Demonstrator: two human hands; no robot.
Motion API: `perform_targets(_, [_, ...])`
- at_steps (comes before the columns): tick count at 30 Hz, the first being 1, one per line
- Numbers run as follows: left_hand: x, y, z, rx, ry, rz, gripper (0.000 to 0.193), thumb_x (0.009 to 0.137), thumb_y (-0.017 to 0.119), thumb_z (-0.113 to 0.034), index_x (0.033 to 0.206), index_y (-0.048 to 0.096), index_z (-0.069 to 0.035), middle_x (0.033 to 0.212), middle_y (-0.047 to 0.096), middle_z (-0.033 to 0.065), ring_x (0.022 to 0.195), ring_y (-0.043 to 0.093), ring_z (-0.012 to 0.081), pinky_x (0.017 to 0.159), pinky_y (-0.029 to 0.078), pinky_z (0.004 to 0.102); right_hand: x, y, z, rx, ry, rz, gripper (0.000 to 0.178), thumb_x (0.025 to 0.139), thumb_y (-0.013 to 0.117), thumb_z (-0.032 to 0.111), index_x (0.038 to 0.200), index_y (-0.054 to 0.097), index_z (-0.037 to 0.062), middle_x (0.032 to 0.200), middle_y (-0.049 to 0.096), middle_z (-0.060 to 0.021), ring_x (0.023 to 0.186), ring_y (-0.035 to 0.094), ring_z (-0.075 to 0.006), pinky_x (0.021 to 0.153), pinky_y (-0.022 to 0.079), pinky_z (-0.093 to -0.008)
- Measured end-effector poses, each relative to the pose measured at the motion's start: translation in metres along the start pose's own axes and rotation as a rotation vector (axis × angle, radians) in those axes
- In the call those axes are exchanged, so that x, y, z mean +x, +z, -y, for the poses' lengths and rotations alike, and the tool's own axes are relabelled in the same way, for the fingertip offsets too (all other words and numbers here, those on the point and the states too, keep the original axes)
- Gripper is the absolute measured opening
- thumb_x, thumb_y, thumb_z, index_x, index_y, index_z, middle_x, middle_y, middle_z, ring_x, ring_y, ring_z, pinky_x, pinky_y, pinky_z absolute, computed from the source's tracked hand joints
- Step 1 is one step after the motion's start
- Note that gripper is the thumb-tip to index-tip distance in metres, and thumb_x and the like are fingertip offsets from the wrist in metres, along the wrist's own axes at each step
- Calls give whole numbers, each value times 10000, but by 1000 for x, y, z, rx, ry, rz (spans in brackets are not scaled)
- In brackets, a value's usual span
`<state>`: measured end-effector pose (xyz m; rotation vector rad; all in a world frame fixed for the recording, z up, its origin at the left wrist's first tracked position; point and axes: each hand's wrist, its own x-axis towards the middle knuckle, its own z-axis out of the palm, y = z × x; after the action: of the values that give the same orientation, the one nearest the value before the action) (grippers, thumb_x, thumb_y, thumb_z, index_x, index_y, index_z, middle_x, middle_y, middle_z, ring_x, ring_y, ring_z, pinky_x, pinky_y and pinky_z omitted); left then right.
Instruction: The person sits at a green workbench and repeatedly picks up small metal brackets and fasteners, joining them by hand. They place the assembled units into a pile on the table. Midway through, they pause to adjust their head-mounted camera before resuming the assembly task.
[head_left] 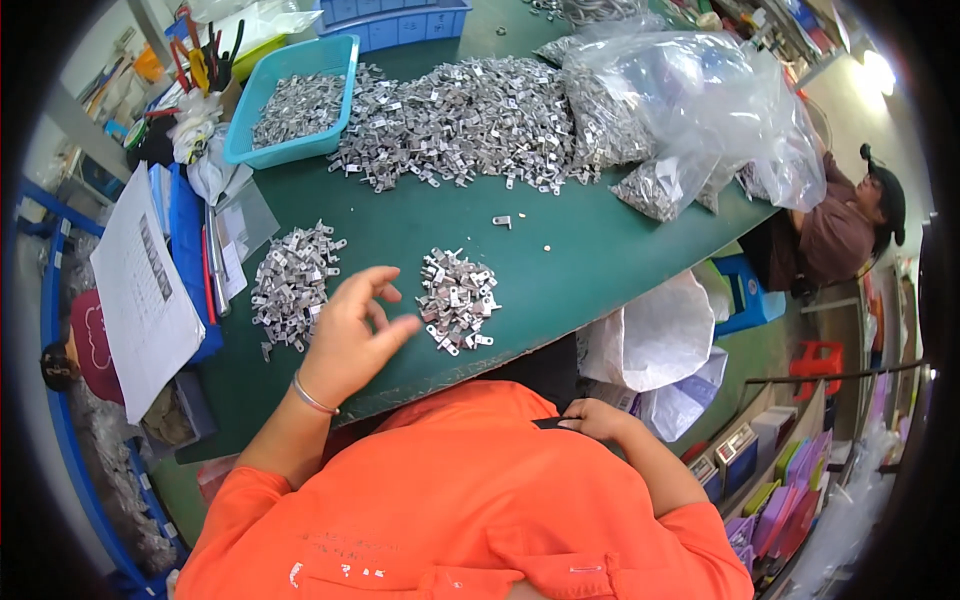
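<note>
Over the front of the green table, my left hand hovers between two small heaps of metal parts, fingers bent and thumb apart, holding nothing. The left heap lies just beyond its wrist side. Close to its fingertips is the right heap. These parts are small silvery bent brackets with holes. Beyond them, a single bracket lies alone. Down at my waist, below the table edge, my right hand is closed at a flat black thing, whose kind I cannot make out.
A large bracket pile spreads across the back, beside a turquoise basket of parts. Clear plastic bags of parts stand back right. Papers lie left. A white sack stands below the table's right edge. Another person is at far right.
</note>
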<state>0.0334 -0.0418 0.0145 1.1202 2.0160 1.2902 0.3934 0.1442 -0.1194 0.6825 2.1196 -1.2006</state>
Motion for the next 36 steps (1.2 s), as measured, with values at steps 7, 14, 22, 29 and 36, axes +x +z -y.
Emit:
perform_targets(7, [5, 33, 16, 518, 294, 58, 1201, 525, 896, -388, 1419, 231, 59, 1431, 283, 250, 1298, 341, 425, 1082, 321, 431, 8, -94, 151, 50, -503, -613, 250, 816, 687, 103, 1035, 617, 5, 976, 612, -154, 905, 618, -305, 806, 492, -359])
perform_targets(14, [20, 50, 38, 275, 362, 51, 1097, 623, 833, -458, 1406, 264, 57, 1423, 335, 250, 1320, 340, 395, 1097, 293, 439, 105, -122, 182, -331, -521, -1395, 320, 784, 671, 77, 1096, 607, 51, 1097, 567, -136, 977, 533, -332, 854, 422, -420])
perform_targets(22, [23, 52, 43, 128, 314, -19, 850, 697, 798, -341, 1353, 390, 14, 1370, 435, 207, 1258, 435, 365, 1062, 339, 418, 130, -126, 168, -441, -565, -1475, 160, 770, 689, 116, 912, 616, 103, 867, 627, -36, 882, 568, -244, 828, 362, -390])
perform_targets(29, [25, 59, 48, 124, 328, -113, 644, 743, 742, -221, 1287, 467, -13, 1324, 497, 174, 1217, 481, 345, 1028, 376, 403, 128, -125, 167, -476, -494, -1424, 158, 760, 687, 137, 896, 617, 96, 897, 620, -38, 904, 558, -253, 841, 359, -402])
perform_targets(36, [24, 60, 48, 44, 320, -143, 560, 744, 715, -159, 1244, 503, -22, 1310, 519, 164, 1198, 503, 337, 1010, 393, 400, 125, -126, 173, -445, -383, -1422, 264, 688, 695, 201, 922, 646, 87, 1013, 596, -61, 1024, 531, -273, 911, 347, -421])
